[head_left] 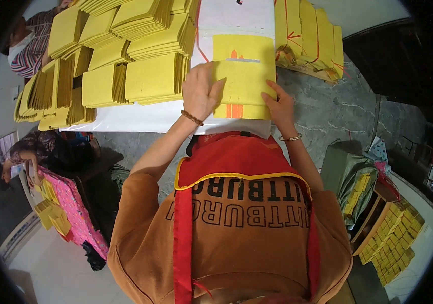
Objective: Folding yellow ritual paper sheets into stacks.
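In front of me on the white-covered table lies a yellow paper sheet or stack (244,88) with orange marks near its top and bottom and a thin grey strip across the upper part. My left hand (200,91) lies along its left edge, fingers stretched forward and thumb apart on the paper. At the right edge, my right hand (280,107) grips the paper, its thumb and forefinger over the top and the other fingers mostly hidden. Whether the paper is one sheet or several layers, I cannot tell. Folded yellow paper bundles (153,78) stand close by my left hand.
White sheeting (135,119) covers the table. Yellow bundles tied with red string (310,35) stand beyond its right side. More yellow packets (394,238) are piled at the lower right. Two people are on the left, one beside a pink patterned table (74,207).
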`<state>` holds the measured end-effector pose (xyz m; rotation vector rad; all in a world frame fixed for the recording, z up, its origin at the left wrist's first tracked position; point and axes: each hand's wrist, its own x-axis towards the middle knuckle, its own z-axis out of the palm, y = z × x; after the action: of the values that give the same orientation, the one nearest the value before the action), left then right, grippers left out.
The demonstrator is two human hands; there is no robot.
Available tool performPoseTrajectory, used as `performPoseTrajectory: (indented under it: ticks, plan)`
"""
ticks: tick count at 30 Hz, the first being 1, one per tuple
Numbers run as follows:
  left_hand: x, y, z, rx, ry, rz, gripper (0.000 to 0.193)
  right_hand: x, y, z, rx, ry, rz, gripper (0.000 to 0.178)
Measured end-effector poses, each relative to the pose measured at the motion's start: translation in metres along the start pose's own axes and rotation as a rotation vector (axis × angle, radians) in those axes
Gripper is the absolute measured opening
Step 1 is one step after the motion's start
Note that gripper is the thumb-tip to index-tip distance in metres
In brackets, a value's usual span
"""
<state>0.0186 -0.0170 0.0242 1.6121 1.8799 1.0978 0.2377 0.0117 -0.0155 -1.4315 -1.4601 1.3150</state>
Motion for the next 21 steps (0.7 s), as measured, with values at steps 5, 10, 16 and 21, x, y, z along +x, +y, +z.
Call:
performPoseTrajectory:
  ticks: [5, 10, 16, 21]
  plan:
    - [0.008, 0.018, 0.026, 0.375, -0.207, 0.585, 0.041, 0.002, 0.003, 0.003, 0.089, 0.001, 0.013, 0.037]
    - [-0.001, 0.002, 0.042, 0.538, -0.342, 0.644, 0.048, -0.001, 0.002, 0.001, -0.061, 0.028, -0.077, 0.036]
    - [-0.002, -0.004, 0.046, 0.581, -0.350, 0.664, 0.048, -0.025, -0.025, 0.019, -0.853, 0.116, -0.610, 0.043]
    - [0.001, -0.001, 0.042, 0.407, -0.382, 0.603, 0.051, -0.027, 0.001, 0.025, -0.827, 0.056, -0.639, 0.051]
